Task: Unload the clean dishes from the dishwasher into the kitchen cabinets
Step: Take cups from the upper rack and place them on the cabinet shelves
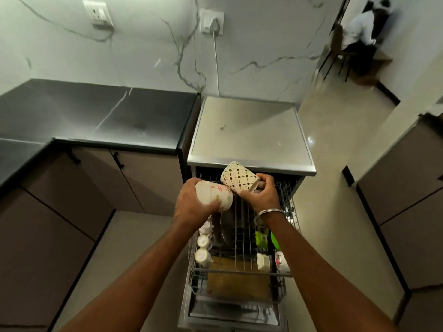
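Removal was the step in hand: our left hand [191, 208] gripped a floral mug [215, 196] and our right hand [262, 196] held a patterned mug [239, 178], seemingly by its handle, both above the dishwasher rack [242, 226]. Next, we judged, both needed carrying to a cabinet, while other cups [202, 255] waited in the rack.

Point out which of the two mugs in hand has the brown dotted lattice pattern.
The lattice mug sits in the right hand, the higher of the two; the left hand grips the floral mug, marked in red.
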Tool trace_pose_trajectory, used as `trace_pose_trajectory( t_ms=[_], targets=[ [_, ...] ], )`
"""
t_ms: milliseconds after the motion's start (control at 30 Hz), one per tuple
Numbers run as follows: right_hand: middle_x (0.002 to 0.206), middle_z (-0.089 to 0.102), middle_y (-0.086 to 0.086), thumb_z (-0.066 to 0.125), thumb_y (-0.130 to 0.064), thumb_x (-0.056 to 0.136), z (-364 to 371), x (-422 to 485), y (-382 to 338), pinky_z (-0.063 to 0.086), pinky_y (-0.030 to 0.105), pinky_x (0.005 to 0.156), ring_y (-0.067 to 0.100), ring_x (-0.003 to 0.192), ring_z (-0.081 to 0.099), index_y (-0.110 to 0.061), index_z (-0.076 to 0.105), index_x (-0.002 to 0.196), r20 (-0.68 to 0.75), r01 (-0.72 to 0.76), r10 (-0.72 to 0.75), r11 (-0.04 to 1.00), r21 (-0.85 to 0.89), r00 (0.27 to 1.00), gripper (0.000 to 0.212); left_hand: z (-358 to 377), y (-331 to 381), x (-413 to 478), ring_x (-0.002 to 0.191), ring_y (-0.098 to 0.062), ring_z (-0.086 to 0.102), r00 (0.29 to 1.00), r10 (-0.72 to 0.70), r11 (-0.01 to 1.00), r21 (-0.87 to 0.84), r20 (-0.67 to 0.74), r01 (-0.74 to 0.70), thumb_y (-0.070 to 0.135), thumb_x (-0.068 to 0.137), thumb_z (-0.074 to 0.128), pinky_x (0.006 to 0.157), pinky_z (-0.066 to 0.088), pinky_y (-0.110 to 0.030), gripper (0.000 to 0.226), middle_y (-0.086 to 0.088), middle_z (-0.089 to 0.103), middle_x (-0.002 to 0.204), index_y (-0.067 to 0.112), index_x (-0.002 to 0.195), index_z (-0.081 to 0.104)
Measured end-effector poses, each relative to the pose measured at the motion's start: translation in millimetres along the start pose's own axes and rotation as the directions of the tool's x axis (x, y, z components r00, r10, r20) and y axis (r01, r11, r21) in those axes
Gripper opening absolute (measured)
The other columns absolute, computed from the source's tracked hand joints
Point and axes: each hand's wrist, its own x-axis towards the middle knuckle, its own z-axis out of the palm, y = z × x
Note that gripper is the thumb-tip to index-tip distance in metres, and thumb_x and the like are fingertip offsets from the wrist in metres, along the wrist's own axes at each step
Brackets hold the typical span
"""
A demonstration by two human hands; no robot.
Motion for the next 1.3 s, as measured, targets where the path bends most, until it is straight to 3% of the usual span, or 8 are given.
trace_pose_trajectory(
  t_ms=[133, 233, 400, 700, 900, 967, 1133, 1300],
  targets=[
    [0.116, 0.069, 0.009, 0.092, -0.011, 0.067, 10, -1, -42, 0.061, 0.047, 0.084, 0.021, 0.1, 0.072, -0.021, 0.046, 0.126, 0.033, -0.059, 0.053, 0.969, 0.239, 0.998, 0.075, -36, 20, 2, 0.104, -0.013, 0.063, 0.998, -0.01, 0.991, -0.136, -0.064, 0.001, 0.055, 0.064, 0.083, 0.083, 0.062, -0.039, 0.074, 0.007, 0.062, 0.116, 0.029, 0.125, 0.05],
    [0.116, 0.07, 0.011, 0.088, -0.003, 0.07, 20, -2, -72, 0.062, 0.047, 0.083, 0.026, 0.1, 0.072, -0.021, 0.046, 0.125, 0.062, -0.079, 0.06, 0.919, 0.386, 0.996, 0.071, -60, 36, 8, 0.103, -0.012, 0.065, 0.995, -0.044, 0.964, -0.267, -0.089, 0.019, 0.055, 0.062, 0.082, 0.08, 0.062, -0.034, 0.075, 0.006, 0.065, 0.115, 0.028, 0.124, 0.051],
    [0.118, 0.068, 0.016, 0.084, 0.003, 0.072, 34, 5, -119, 0.061, 0.05, 0.084, 0.032, 0.104, 0.071, -0.02, 0.046, 0.123, 0.129, -0.1, 0.035, 0.834, 0.543, 0.991, 0.067, -94, 65, 24, 0.097, -0.011, 0.067, 0.988, -0.065, 0.895, -0.446, -0.143, -0.006, 0.02, 0.08, 0.086, 0.067, 0.056, -0.016, 0.057, -0.005, 0.066, 0.117, 0.015, 0.126, 0.053],
    [0.122, 0.064, 0.021, 0.077, 0.01, 0.078, 88, 23, -213, 0.054, 0.059, 0.093, 0.039, 0.112, 0.066, -0.014, 0.042, 0.127, 0.268, -0.11, -0.105, 0.728, 0.676, 0.958, 0.064, -176, 98, 57, 0.111, -0.026, 0.07, 0.968, -0.052, 0.66, -0.736, -0.245, -0.151, 0.019, 0.077, 0.081, 0.082, 0.061, -0.035, 0.059, -0.015, 0.066, 0.126, 0.012, 0.128, 0.051],
    [0.13, 0.059, 0.026, 0.081, 0.002, 0.066, 150, 20, -273, 0.057, 0.052, 0.088, 0.044, 0.117, 0.062, -0.008, 0.042, 0.134, 0.303, -0.114, -0.219, 0.606, 0.787, 0.928, 0.079, -245, 98, 83, 0.108, -0.028, 0.071, 0.956, -0.031, 0.505, -0.83, -0.291, -0.236, 0.002, 0.09, 0.072, 0.08, 0.061, -0.034, 0.042, -0.013, 0.07, 0.121, 0.008, 0.127, 0.052],
    [0.132, 0.059, 0.026, 0.081, 0.002, 0.066, 174, 21, -288, 0.053, 0.057, 0.095, 0.045, 0.119, 0.061, -0.007, 0.042, 0.136, 0.309, -0.119, -0.257, 0.563, 0.818, 0.916, 0.08, -270, 92, 95, 0.108, -0.03, 0.07, 0.952, -0.028, 0.416, -0.87, -0.304, -0.265, 0.006, 0.083, 0.075, 0.08, 0.062, -0.036, 0.052, -0.013, 0.071, 0.12, 0.005, 0.13, 0.051],
    [0.136, 0.058, 0.026, 0.086, -0.004, 0.065, 244, 23, -324, 0.047, 0.06, 0.102, 0.046, 0.124, 0.057, -0.004, 0.046, 0.139, 0.312, -0.117, -0.331, 0.496, 0.861, 0.891, 0.083, -334, 66, 133, 0.127, -0.043, 0.059, 0.96, -0.004, 0.241, -0.932, -0.281, -0.271, 0.02, 0.068, 0.088, 0.104, 0.049, -0.059, 0.088, -0.026, 0.06, 0.138, -0.003, 0.142, 0.045],
    [0.136, 0.057, 0.027, 0.087, -0.006, 0.067, 316, 23, -358, 0.051, 0.055, 0.099, 0.05, 0.125, 0.055, -0.005, 0.043, 0.142, 0.274, -0.107, -0.344, 0.432, 0.895, 0.898, 0.087, -403, 50, 166, 0.122, -0.037, 0.064, 0.958, 0.063, 0.128, -0.95, -0.278, -0.284, 0.03, 0.061, 0.096, 0.099, 0.055, -0.05, 0.102, -0.022, 0.064, 0.133, 0.0, 0.145, 0.047]
  ],
)
